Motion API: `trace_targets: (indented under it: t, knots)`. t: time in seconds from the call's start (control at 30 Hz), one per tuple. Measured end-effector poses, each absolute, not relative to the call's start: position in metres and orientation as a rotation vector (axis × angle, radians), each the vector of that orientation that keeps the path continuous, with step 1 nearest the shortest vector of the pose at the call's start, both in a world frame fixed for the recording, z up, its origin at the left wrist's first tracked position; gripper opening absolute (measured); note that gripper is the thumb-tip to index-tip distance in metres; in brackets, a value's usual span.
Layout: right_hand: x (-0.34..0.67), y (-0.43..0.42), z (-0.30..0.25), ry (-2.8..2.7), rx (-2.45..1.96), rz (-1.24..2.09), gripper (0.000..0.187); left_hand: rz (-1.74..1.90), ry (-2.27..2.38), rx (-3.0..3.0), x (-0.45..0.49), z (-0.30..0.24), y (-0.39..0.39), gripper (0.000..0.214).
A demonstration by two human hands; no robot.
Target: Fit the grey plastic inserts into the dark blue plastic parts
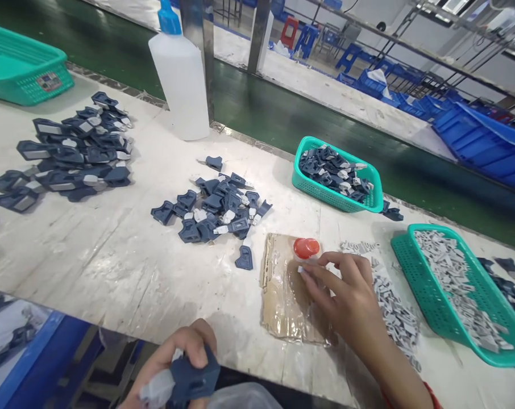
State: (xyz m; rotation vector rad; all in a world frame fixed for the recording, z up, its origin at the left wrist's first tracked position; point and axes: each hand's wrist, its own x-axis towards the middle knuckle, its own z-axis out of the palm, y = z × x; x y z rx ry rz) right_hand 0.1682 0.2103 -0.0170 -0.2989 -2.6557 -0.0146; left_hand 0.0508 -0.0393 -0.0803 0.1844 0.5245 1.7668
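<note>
Left hand (176, 363) grips a dark blue plastic part (193, 379) at the worktop's (112, 267) near edge. Right hand (347, 295), fingers loosely spread, holds nothing, fingertips on the taped cardboard (283, 301) beside a red cap (306, 247), grey pieces (394, 312) just beyond, a loose blue pile (217, 213) behind.

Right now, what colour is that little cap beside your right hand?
The cap is orange-red, seen in the head view beside the right hand.
</note>
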Motion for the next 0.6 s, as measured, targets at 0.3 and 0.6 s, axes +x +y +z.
trace_targets:
  t: [0.3,0.6]
  knots:
    - [0.165,0.211,-0.017,-2.677,-0.286,-0.024,0.006,1.934,0.669,0.178,0.051,-0.061,-0.033,0.049]
    - [0.169,0.207,-0.018,-2.693,-0.290,-0.008,0.009,1.912,0.921,-0.028,0.052,-0.041,-0.028,0.029]
